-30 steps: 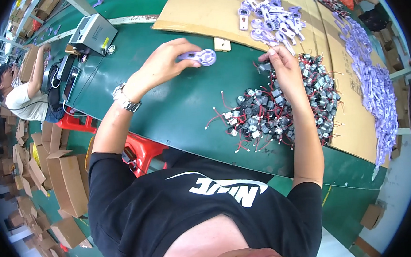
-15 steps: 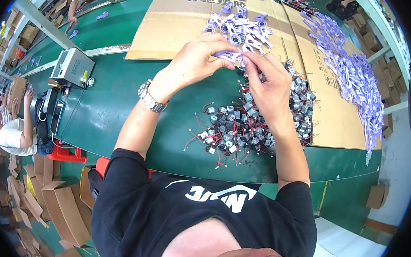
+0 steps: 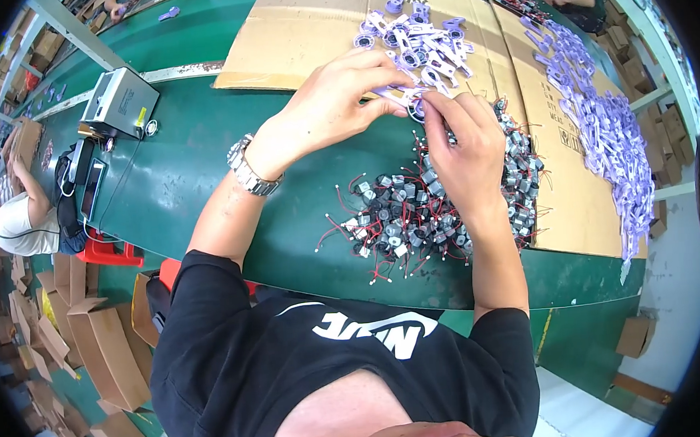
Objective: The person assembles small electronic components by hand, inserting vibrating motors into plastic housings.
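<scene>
Cardboard [image 3: 307,37] lay flat across the green table [image 3: 187,172], and over the last second it had slid nearer in my view as the head tipped forward and the hands went up to its near edge. The heap of small motors [image 3: 414,214] with red and black wires sat on the table below the wrists; a second ago the right hand [image 3: 464,151] had been picking in that heap, and by this moment it had lifted clear. The left hand [image 3: 335,99] had come across too, so both hands met fingertip to fingertip, pinched together on one small purple part [image 3: 413,101] right at the cardboard's edge. I judged from that shift that a motor had been fetched and was being pressed into the part, though I could not see the motor itself between the fingers. More purple parts [image 3: 419,42] lay scattered just beyond.
</scene>
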Demonstrator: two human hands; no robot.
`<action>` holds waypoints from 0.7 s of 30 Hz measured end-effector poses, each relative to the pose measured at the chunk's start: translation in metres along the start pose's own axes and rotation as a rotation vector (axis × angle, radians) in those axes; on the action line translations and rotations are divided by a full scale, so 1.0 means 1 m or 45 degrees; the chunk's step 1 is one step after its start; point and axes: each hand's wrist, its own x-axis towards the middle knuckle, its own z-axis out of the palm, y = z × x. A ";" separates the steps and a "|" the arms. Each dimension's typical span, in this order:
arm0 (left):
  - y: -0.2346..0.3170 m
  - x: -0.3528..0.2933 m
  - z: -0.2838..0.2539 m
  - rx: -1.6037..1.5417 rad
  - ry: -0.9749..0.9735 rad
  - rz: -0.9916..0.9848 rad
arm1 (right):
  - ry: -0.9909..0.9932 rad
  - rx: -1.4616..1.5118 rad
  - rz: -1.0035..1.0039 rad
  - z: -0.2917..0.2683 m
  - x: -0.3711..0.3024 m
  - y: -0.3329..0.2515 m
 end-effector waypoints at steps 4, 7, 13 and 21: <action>0.003 -0.001 -0.003 0.022 0.001 -0.039 | -0.048 0.092 0.011 -0.005 0.000 -0.006; 0.000 -0.002 -0.004 0.026 0.025 -0.028 | -0.116 0.260 0.146 -0.009 0.000 -0.012; 0.002 -0.001 -0.004 0.058 0.026 0.036 | -0.273 0.448 0.368 -0.013 -0.004 -0.006; 0.005 -0.003 0.000 0.059 -0.009 0.011 | -0.251 0.391 0.472 -0.016 -0.001 -0.010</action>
